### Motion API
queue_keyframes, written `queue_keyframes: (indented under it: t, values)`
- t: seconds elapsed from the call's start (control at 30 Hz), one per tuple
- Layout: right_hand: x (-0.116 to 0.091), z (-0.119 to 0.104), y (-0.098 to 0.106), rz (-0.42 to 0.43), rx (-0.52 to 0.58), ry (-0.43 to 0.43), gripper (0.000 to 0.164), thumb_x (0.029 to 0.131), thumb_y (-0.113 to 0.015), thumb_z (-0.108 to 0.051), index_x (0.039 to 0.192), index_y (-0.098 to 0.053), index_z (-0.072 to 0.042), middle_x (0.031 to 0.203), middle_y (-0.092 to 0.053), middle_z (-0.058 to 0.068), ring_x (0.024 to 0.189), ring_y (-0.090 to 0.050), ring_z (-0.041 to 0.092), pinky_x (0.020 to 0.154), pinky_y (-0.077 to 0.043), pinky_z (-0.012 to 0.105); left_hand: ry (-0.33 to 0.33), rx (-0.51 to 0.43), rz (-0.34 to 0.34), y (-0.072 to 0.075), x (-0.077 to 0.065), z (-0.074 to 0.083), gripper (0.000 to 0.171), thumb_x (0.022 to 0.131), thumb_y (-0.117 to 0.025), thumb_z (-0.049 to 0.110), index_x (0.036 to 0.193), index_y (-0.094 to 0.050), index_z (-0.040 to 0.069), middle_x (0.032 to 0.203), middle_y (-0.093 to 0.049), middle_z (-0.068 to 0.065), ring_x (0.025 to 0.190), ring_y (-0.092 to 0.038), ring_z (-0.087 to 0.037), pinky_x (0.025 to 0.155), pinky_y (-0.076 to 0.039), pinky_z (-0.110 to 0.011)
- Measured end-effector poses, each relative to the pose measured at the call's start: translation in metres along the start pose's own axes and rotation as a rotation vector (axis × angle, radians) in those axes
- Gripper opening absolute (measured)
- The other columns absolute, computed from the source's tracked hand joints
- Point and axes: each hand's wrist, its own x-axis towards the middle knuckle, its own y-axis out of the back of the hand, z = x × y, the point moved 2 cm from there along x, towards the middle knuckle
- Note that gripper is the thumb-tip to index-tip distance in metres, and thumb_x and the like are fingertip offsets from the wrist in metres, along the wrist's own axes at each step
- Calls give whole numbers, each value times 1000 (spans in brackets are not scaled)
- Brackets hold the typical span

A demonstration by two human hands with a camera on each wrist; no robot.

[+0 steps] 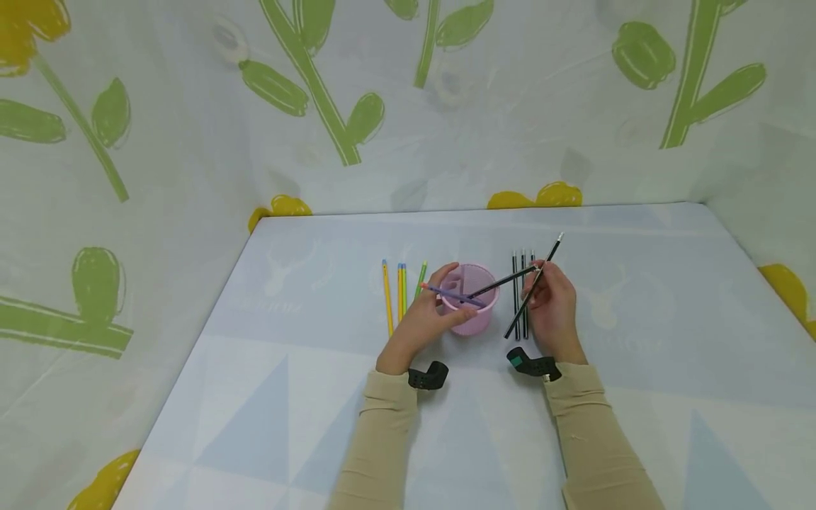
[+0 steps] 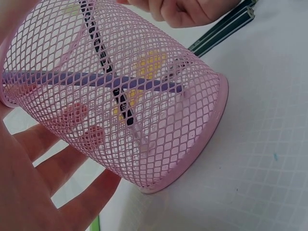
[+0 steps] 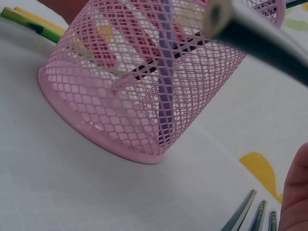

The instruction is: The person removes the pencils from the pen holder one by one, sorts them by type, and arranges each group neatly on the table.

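Note:
My left hand (image 1: 421, 319) grips a pink mesh pen holder (image 1: 470, 326) from its left side, thumb in front and fingers behind. A purple pencil (image 2: 144, 83) and a black pencil (image 2: 100, 50) lean inside the holder, crossing each other; both show through the mesh in the wrist views. To the right, my right hand (image 1: 553, 308) pinches another black pencil (image 1: 516, 323) that slants across, its lower end close to the holder. Its end (image 3: 231, 21) looms blurred in the right wrist view.
Several black pencils (image 1: 517, 319) lie on the table (image 1: 637, 304) beside and under the right hand. Left of the holder lie yellow pencils (image 1: 387, 290) and green pencils (image 1: 421, 275), partly behind the left hand. A patterned cloth wall (image 1: 446, 142) stands behind the table.

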Motion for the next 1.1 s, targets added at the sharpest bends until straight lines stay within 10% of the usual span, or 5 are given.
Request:
queue_keyframes:
  t: [0.57, 1.1]
  values:
    - [0, 4, -1, -12, -171, 46, 40, 96, -40, -16, 109, -34, 22, 63, -53, 7, 56, -49, 14, 44, -34, 19, -22, -12, -3, 0, 1, 0, 76, 70, -65, 56, 132, -21, 52, 135, -37, 6, 118, -41, -20, 94, -35, -40]
    - [-3, 5, -2, 5, -321, 53, 35, 95, -42, -19, 107, -46, 13, 69, -46, 16, 59, -43, 16, 46, -33, 21, 12, 10, -4, -1, 1, -1, 77, 69, -64, 60, 131, -18, 55, 137, -35, 6, 115, -45, -23, 89, -39, -45]
